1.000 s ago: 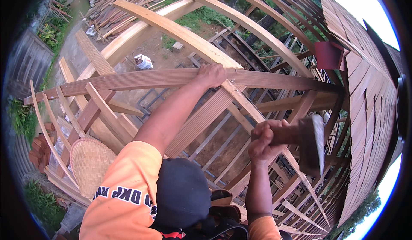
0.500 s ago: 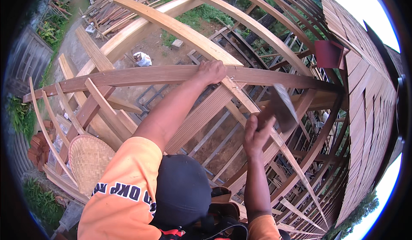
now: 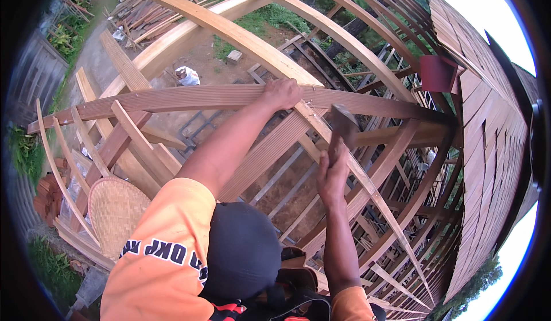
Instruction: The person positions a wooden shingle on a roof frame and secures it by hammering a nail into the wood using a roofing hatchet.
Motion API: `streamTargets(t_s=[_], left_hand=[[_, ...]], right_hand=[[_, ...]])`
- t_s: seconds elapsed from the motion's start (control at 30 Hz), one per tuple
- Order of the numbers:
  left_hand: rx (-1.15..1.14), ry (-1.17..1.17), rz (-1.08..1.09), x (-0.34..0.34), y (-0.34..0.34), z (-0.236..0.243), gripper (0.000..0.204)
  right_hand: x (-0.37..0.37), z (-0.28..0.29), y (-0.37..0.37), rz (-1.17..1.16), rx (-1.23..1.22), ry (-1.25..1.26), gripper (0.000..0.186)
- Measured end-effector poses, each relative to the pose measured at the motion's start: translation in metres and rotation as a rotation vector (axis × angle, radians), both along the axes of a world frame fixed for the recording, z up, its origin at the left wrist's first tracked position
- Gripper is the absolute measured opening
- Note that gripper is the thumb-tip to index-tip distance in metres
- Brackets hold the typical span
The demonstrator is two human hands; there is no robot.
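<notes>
My left hand (image 3: 281, 94) is wrapped over the long brown grooved beam (image 3: 212, 97), just left of where a pale rafter (image 3: 229, 37) crosses it. My right hand (image 3: 333, 172) grips a hatchet-like tool with a dark metal head (image 3: 344, 123), held upright over the pale rafter's lower length, just below the crossing. The tool's head is slightly blurred, and whether it touches the wood I cannot tell. A grooved diagonal board (image 3: 261, 160) runs under the brown beam, between my arms.
Curved rafters (image 3: 367, 57) form an open frame high above the ground. A shingled roof (image 3: 488, 172) rises at right, with a red piece (image 3: 436, 74). A woven hat (image 3: 117, 218) and a dark rounded cloth-covered shape (image 3: 241, 246) are low in view. Below lie timber piles (image 3: 160, 14) and a white sack (image 3: 187, 75).
My right hand and the tool have swung left and upward, toward the crossing of the beam and rafter. My left hand stays on the brown beam.
</notes>
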State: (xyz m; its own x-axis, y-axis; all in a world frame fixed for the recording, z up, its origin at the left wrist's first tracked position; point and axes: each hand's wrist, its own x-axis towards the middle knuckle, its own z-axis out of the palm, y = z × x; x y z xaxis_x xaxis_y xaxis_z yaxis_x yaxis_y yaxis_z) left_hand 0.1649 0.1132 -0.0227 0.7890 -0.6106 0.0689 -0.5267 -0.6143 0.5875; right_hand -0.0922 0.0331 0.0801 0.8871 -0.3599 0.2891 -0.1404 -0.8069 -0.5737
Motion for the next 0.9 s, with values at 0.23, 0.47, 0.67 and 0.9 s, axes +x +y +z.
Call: streamTargets(t_s=[0.23,0.47,0.67,0.9], left_hand=[[0.077,0.183,-0.005,0.000,0.014,0.017,0.048],[0.063,0.141,0.010,0.004,0.005,0.015,0.045],[0.026,0.182,0.024,-0.007,0.009,0.015,0.046],[-0.015,0.165,-0.001,-0.004,0.002,0.021,0.045]], right_hand=[[0.015,0.084,0.030,-0.008,0.406,-0.255,0.043],[0.000,0.022,0.015,0.113,0.342,-0.601,0.040],[0.015,0.026,0.010,0.009,-0.014,-0.091,0.032],[0.006,0.097,0.026,0.318,0.414,-0.894,0.052]])
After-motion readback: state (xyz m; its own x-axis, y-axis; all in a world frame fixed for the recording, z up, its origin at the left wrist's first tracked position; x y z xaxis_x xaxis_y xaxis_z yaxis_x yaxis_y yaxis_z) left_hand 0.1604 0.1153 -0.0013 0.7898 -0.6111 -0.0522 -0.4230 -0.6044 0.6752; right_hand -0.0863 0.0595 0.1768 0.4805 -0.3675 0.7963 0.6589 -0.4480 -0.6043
